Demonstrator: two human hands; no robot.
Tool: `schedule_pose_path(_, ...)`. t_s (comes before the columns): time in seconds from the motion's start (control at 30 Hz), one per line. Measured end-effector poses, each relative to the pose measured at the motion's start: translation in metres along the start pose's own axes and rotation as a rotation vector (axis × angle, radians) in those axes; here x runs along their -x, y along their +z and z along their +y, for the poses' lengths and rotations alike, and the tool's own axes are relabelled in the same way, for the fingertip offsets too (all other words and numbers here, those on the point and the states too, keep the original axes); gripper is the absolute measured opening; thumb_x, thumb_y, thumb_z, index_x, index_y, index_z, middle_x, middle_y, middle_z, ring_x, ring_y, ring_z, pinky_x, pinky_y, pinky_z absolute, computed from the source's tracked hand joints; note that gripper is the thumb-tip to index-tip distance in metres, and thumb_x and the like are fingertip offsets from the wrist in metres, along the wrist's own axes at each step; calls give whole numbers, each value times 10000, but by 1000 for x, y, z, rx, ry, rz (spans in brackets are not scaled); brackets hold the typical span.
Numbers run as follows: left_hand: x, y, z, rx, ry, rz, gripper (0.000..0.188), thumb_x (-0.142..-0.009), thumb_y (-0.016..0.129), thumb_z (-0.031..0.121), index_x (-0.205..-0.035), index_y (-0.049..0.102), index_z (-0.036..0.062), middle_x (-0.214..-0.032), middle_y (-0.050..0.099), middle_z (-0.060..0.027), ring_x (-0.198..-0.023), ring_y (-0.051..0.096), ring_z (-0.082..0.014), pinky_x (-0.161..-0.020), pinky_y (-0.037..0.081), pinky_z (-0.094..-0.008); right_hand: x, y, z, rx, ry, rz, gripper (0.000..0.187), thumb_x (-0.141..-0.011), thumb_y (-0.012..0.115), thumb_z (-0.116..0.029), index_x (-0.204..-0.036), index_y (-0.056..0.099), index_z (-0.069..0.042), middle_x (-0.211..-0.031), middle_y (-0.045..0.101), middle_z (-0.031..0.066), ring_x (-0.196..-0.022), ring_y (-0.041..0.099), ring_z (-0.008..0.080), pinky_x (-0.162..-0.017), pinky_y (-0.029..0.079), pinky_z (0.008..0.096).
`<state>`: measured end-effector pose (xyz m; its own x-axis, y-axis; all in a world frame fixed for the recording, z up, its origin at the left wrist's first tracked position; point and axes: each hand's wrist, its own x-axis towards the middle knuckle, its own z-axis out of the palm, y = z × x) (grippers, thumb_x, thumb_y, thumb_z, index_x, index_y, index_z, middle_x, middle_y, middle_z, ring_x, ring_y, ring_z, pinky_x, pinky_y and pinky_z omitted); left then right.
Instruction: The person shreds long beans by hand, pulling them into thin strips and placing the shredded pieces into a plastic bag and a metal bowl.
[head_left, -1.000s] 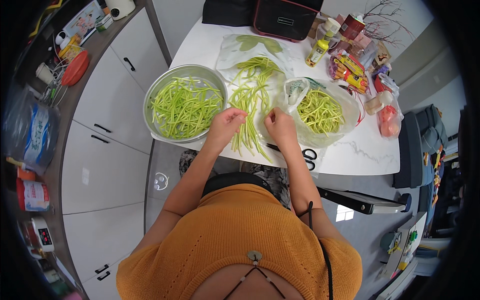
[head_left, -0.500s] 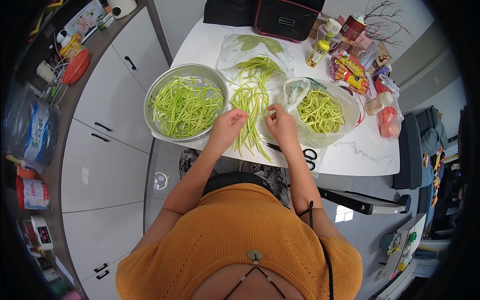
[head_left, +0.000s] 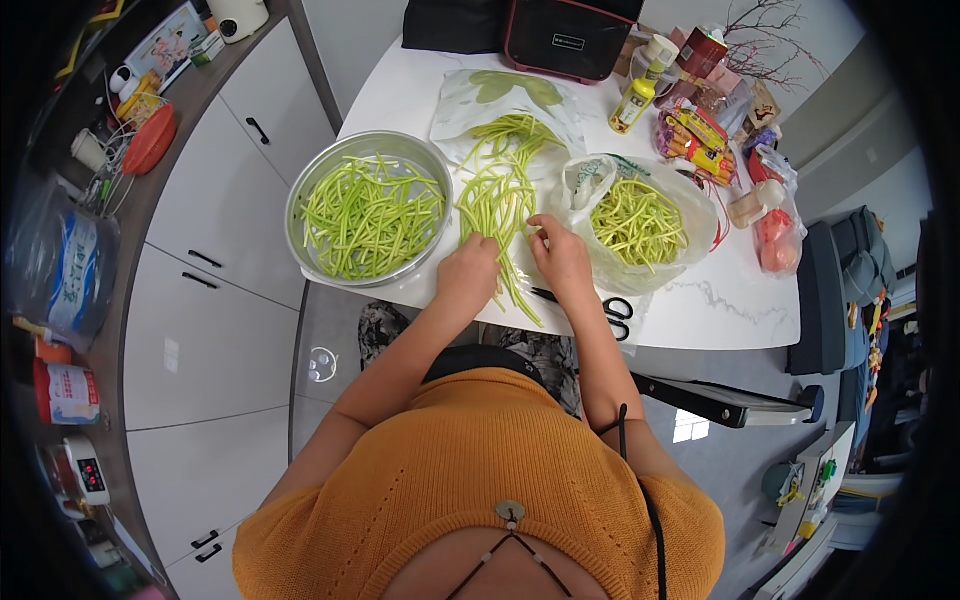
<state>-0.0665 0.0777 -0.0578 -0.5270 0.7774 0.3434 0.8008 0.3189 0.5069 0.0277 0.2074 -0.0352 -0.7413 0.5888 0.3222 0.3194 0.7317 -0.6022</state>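
Observation:
Long thin green stems (head_left: 497,205) lie in a loose pile down the middle of the table, spilling out of a white plastic bag (head_left: 455,118). My left hand (head_left: 468,272) is closed over the lower left part of this pile, gripping stems. Just right of the pile, my right hand (head_left: 561,258) has its fingers curled together; whether a stem is between them is hidden. To the left, a round metal pan (head_left: 294,215) holds many shorter green stem pieces (head_left: 372,215). At the right an open clear plastic bag (head_left: 700,230) contains more cut stems (head_left: 640,222).
Black-handled scissors (head_left: 618,318) lie beside my right wrist near the table's front edge. Farther back stand a yellow bottle (head_left: 635,100), a black box-shaped appliance (head_left: 565,40) and packaged food (head_left: 695,140). White cabinets (head_left: 215,340) run along the left.
My left hand has moved from above the pile's left edge, slightly right and down onto the stems. My right hand has stayed almost in place, shifting slightly.

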Motion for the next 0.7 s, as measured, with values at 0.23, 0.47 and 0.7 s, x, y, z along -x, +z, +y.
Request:
schedule_pose_path(0.23, -8, -31, -4, -16, -60, 129, 80, -749, 598, 119, -786, 538, 81, -739, 564, -85, -657, 563, -286, -566, 442, -375, -3, 6, -2, 53, -126, 28, 322, -746, 609, -86, -1064, 591, -127, -774, 580, 95, -687, 579, 285, -611, 460, 377)
schedule_pose_path(0.47, -10, -74, -5, 93, -37, 300, 82, -754, 605, 95, -809, 557, 57, -746, 580, -93, -626, 548, -266, -564, 429, -339, -9, -11, -30, 58, -145, -24, 232, -794, 586, -177, -1023, 613, -147, -784, 557, 106, -702, 570, 296, -604, 454, 393)
schedule_pose_path(0.7, -7, -97, 3, 241, -55, 323, 65, -770, 595, 95, -800, 555, 55, -760, 579, -96, -649, 565, -278, -566, 433, -351, 6, -51, -48, -20, -194, -134, 171, -779, 617, -191, -939, 668, -157, -753, 548, 94, -683, 566, 280, -589, 444, 375)
